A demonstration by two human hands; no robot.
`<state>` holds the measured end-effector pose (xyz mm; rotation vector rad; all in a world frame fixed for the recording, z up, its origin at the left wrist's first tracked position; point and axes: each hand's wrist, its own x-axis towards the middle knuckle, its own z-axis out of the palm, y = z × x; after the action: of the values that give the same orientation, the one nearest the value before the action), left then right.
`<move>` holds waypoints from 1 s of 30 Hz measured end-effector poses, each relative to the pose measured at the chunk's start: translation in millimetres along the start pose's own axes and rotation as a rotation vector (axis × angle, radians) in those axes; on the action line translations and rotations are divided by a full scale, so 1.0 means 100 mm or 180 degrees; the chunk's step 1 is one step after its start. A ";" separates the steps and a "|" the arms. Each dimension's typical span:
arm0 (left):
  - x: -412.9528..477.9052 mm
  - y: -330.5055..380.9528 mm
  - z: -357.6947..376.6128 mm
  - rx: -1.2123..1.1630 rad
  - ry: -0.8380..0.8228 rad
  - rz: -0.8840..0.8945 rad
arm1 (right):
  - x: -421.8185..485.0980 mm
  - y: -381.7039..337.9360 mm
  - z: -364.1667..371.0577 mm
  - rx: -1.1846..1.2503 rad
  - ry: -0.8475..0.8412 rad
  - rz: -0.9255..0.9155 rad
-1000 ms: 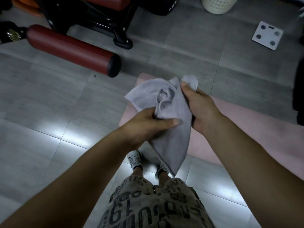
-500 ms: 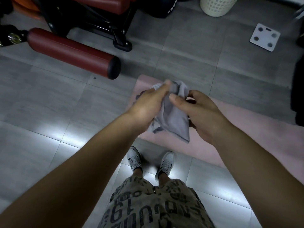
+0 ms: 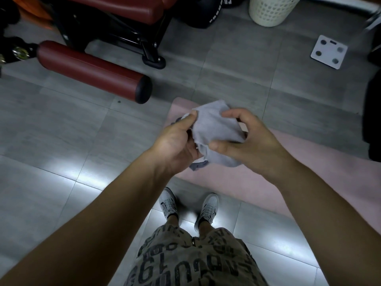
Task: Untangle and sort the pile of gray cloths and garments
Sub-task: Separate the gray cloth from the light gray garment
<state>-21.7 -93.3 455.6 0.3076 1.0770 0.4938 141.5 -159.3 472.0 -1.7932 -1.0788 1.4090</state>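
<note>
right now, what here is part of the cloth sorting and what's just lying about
In the job: gray cloth, left hand, right hand, both gripping it.
Lying about: pink mat, white basket, bathroom scale, red roller pad.

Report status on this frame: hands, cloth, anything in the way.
Left hand and right hand both grip the bunched gray fabric cloth. Cloth held up, pink floor mat below. Nothing blocking the hands.

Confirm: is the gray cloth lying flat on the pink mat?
No, the left hand and right hand hold the gray cloth bunched above the pink mat.
</note>
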 end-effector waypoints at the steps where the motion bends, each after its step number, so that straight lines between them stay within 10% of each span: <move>1: 0.00 0.02 -0.01 -0.0098 0.0061 -0.0010 | 0.01 0.01 -0.03 -0.0167 -0.0016 -0.0001; 15: -0.08 0.02 -0.12 -0.0490 0.0005 -0.0101 | 0.10 -0.14 -0.05 0.0707 0.0391 -0.0866; 21: -0.17 0.02 -0.26 0.1251 0.0433 -0.0628 | 0.19 -0.23 0.02 0.0696 0.0640 -0.1218; 24: -0.18 0.04 -0.27 0.1622 0.0704 0.0506 | 0.24 -0.29 0.13 0.0600 0.0545 -0.1233; 30: -0.19 0.21 -0.13 0.2070 -0.0566 0.1690 | 0.26 -0.35 0.23 0.0510 0.0292 -0.1054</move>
<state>-45.8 -85.7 474.3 1.2096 0.9532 0.5598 114.3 -120.1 483.9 -1.4722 -1.1212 1.1670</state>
